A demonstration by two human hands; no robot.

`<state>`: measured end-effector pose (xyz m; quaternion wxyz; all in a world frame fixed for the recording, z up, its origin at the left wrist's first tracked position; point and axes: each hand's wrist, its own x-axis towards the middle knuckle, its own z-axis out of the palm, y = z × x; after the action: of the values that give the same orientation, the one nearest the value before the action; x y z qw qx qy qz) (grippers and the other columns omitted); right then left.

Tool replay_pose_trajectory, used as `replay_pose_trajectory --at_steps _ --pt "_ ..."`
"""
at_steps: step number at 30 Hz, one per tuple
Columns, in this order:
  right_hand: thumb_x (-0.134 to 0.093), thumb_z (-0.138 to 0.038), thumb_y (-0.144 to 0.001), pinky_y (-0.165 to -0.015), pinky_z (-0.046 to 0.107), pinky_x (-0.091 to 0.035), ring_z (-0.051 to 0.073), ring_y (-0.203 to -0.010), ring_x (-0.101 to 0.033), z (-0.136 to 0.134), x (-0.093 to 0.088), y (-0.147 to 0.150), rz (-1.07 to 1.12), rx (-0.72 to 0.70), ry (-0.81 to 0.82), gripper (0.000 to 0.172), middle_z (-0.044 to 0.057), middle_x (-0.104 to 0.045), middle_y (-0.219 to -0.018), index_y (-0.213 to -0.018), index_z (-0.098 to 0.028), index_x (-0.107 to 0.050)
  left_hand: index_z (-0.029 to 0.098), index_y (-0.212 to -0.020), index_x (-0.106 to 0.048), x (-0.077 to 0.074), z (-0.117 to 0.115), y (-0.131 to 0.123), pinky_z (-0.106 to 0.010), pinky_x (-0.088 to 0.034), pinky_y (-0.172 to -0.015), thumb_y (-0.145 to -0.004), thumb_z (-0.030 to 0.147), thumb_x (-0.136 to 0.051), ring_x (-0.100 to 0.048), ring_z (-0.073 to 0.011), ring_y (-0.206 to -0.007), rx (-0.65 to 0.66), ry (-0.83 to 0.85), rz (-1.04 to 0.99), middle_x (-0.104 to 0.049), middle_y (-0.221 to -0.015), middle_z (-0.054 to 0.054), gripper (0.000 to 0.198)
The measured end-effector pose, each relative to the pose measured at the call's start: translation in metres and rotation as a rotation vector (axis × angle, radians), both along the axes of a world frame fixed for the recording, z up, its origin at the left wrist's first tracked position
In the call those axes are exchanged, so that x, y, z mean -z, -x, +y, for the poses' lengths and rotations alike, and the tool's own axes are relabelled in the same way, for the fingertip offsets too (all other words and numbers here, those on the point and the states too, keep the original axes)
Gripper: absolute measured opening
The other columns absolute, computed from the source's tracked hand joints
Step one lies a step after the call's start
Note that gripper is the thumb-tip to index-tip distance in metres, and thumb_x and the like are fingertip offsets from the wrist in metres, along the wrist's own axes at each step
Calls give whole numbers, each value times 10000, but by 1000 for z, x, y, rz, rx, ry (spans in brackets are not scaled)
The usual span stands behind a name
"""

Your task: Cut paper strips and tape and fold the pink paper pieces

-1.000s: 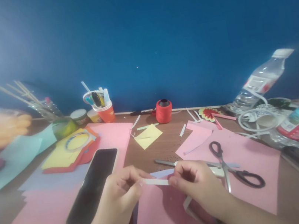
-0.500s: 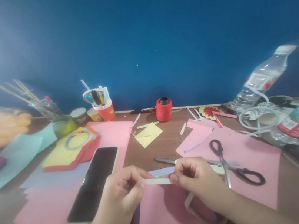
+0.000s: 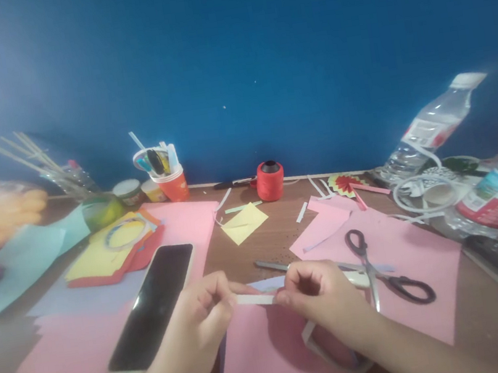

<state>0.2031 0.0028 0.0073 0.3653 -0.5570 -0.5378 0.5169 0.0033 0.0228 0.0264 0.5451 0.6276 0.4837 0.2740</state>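
In the head view my left hand (image 3: pixel 205 317) pinches one end of a narrow white strip (image 3: pixel 256 299), which looks like paper or tape. My right hand (image 3: pixel 324 300) grips it a short way along, between thumb and curled fingers. The stretch between them is held level above a pink sheet (image 3: pixel 270 364). Below my right hand a longer white length hangs in a curve. Black-handled scissors (image 3: pixel 407 289) lie just right of this hand, on another pink sheet (image 3: pixel 417 248). Behind the fingers is a slim grey tool (image 3: pixel 270 266), partly hidden.
Left of my hands lies a phone (image 3: pixel 155 309) over coloured paper, beside yellow sheets (image 3: pixel 100 255). Along the wall stand a pen cup (image 3: pixel 175 186) and a red spool (image 3: pixel 271 182). Plastic bottles (image 3: pixel 436 121) are at the right. A yellow square (image 3: pixel 245 223) lies centrally.
The whole view has shifted slightly left. Both hands keep their pinch on the white strip, and the stretch showing between them looks slightly shorter.
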Motion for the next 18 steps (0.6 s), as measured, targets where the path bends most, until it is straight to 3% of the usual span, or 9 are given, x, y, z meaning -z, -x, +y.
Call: replay_pose_trajectory --at_steps 6,11,18 --pt "-637 -284 -691 -447 186 -287 69 -479 -385 0 0 1 -19 15 2 252 -58 -462 -499 -548 -172 -462 207 -639 -390 3 -2 1 -282 -443 -680 -860 349 -450 -607 -176 -750 20 44 -70 -680 -898 -18 269" --pt "-609 -243 -707 -456 184 -313 73 -477 -415 -2 -12 1 -3 9 27 224 -46 -505 -499 -544 -174 -471 207 -637 -388 3 -1 0 -248 -441 -611 -850 367 -458 -560 -135 -638 0 8 -48 -673 -832 -15 276" --pt "-606 -239 -710 -461 191 -347 84 -476 -462 -2 -12 0 52 -6 46 212 -32 -544 -517 -559 -179 -471 203 -602 -401 -2 -3 -4 -271 -457 -603 -810 371 -498 -576 -165 -649 -44 34 -81 -670 -775 -37 284"
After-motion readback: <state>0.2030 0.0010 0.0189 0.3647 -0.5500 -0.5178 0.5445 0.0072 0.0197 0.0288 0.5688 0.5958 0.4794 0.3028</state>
